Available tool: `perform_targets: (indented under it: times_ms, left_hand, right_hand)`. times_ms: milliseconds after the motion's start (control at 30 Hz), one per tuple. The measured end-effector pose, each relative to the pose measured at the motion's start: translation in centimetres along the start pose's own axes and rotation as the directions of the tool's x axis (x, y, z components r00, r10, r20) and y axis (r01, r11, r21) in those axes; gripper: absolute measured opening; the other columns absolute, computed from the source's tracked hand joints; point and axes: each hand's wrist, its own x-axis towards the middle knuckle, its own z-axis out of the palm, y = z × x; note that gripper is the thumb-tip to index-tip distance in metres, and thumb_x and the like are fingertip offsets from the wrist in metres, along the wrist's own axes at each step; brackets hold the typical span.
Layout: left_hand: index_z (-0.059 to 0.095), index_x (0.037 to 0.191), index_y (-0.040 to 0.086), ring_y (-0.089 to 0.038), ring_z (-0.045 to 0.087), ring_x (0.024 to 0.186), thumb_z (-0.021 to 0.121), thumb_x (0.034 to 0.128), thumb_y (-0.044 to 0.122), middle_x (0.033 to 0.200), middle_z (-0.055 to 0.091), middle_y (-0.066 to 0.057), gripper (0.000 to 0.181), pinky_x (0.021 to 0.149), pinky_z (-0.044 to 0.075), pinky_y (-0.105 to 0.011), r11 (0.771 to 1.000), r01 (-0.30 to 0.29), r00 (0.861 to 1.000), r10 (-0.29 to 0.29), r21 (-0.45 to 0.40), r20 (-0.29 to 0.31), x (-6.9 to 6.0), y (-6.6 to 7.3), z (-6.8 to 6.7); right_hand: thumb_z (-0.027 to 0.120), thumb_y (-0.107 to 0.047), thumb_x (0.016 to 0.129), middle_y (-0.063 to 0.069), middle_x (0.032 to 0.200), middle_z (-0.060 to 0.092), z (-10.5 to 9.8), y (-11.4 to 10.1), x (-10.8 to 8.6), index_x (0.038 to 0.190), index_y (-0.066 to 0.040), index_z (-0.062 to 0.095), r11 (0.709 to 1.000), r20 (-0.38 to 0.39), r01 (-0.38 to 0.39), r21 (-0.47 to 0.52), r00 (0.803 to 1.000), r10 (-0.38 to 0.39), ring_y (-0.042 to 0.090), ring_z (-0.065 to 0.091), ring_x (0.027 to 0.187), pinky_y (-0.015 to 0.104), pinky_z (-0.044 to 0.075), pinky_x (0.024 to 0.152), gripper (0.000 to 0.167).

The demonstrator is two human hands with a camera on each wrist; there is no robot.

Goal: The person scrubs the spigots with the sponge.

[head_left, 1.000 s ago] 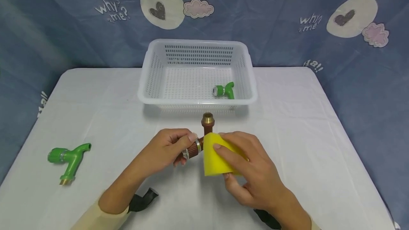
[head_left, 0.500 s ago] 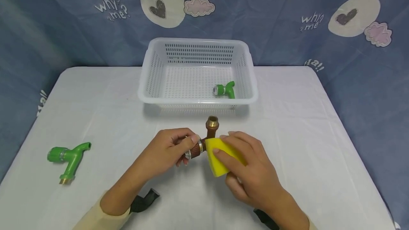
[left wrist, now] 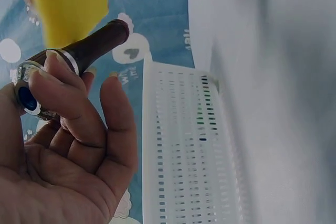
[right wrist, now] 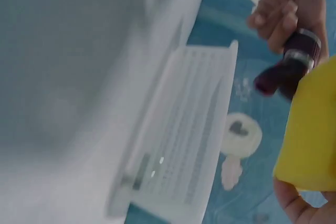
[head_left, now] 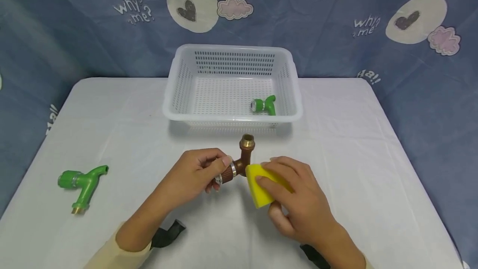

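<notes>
A brown faucet [head_left: 244,159] with a brass threaded end is held off the table by my left hand [head_left: 198,173], whose thumb and fingers pinch its ribbed knob. In the left wrist view the fingers curl about that knob [left wrist: 27,97], which has a blue centre. My right hand [head_left: 298,198] grips a yellow sponge [head_left: 259,190] at the faucet's right side, close against its body; whether they touch I cannot tell. The right wrist view shows the sponge [right wrist: 312,135] large at the right, hiding part of the faucet [right wrist: 286,74].
A white perforated basket [head_left: 231,118] stands at the back of the white-covered table, with a green faucet [head_left: 264,105] inside. Another green faucet [head_left: 84,186] lies at the left. Dark straps [head_left: 168,235] hang by the wrists. A blue printed curtain [head_left: 298,20] encloses the back.
The sponge in my right hand has shifted slightly right and down, uncovering more of the brown faucet's body. The faucet's brass end has moved a little right, while my left hand keeps its hold.
</notes>
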Motion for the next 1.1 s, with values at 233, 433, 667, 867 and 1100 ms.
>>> perform_targets:
  times_ms: [233,433,667,867,1100]
  left_hand:
    - [0.075,0.096,0.017,-0.029,0.065,0.061,0.06,0.1078,0.036,0.072,0.068,-0.006,0.026,0.057,0.057,-0.036,0.998,-0.035,0.999,0.036,-0.055,0.013,0.2,-0.2,-0.1]
    - [0.074,0.108,0.014,-0.035,0.067,0.072,0.055,0.1107,0.034,0.086,0.07,-0.009,0.027,0.062,0.059,-0.037,0.987,-0.08,0.989,0.095,-0.137,0.113,0.3,-0.3,0.2]
    - [0.073,0.117,0.016,-0.031,0.068,0.079,0.057,0.1103,0.03,0.094,0.072,-0.006,0.022,0.067,0.06,-0.038,0.987,-0.118,0.983,0.132,-0.114,0.125,0.2,-0.6,-0.4]
    - [0.073,0.124,0.02,-0.029,0.067,0.079,0.06,0.1092,0.029,0.1,0.071,-0.003,0.022,0.071,0.061,-0.038,0.986,-0.142,0.973,0.155,-0.085,0.172,0.4,-0.8,-0.4]
    - [0.072,0.126,0.018,-0.031,0.068,0.087,0.057,0.1103,0.027,0.101,0.073,-0.003,0.024,0.071,0.062,-0.038,0.981,-0.158,0.965,0.177,-0.112,0.194,0.5,-0.8,-0.1]
  right_hand:
    - [0.049,-0.006,0.079,0.027,0.123,0.064,-1.1,0.5,0.4,0.114,0.003,0.071,0.997,-0.108,-0.055,0.044,0.992,0.06,0.046,0.058,0.111,0.036,0.044,0.109,0.042]
    - [0.052,-0.012,0.095,0.028,0.132,0.06,0.1,0.1,1.0,0.125,0.002,0.067,0.995,-0.06,-0.06,0.079,0.996,0.065,0.045,0.056,0.118,0.036,0.042,0.113,0.037]
    - [0.049,-0.005,0.083,0.022,0.127,0.065,0.1,0.7,-0.4,0.12,-0.002,0.072,0.995,0.003,-0.099,0.028,0.995,0.099,0.043,0.059,0.113,0.038,0.043,0.109,0.044]
    - [0.051,-0.005,0.078,0.023,0.124,0.066,-0.9,1.2,-0.4,0.118,0.001,0.072,0.987,-0.047,-0.143,0.071,0.988,0.146,0.042,0.059,0.11,0.032,0.043,0.106,0.046]
    - [0.057,-0.007,0.082,0.024,0.132,0.062,-0.9,0.6,1.0,0.128,0.0,0.069,0.975,-0.064,-0.145,0.17,0.985,0.157,0.04,0.056,0.116,0.033,0.044,0.106,0.048]
